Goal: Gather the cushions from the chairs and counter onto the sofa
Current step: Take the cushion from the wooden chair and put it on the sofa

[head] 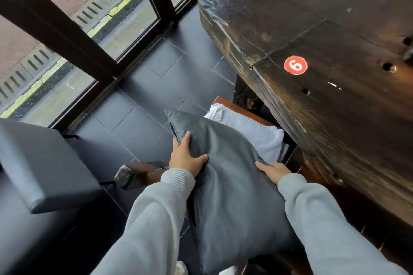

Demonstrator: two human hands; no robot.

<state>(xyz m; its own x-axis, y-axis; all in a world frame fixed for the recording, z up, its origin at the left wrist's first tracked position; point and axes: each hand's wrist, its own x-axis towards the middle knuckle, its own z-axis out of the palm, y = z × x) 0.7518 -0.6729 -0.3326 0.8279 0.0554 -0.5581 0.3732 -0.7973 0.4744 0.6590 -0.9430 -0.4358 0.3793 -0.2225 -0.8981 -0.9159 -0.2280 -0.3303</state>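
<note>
Grey cloth is between my two hands: the grey cushion (230, 196) is over the wooden chair (143, 171), beside the dark table (335, 29). My left hand (185, 159) grips its left edge, fingers stretched along the side and thumb pressed into the cloth. My right hand (273, 172) holds the right edge, thumb on top, the other fingers hidden beneath. Behind it a white cushion (252, 134) lies on the chair seat. A grey padded seat (40, 163) stands at my left.
</note>
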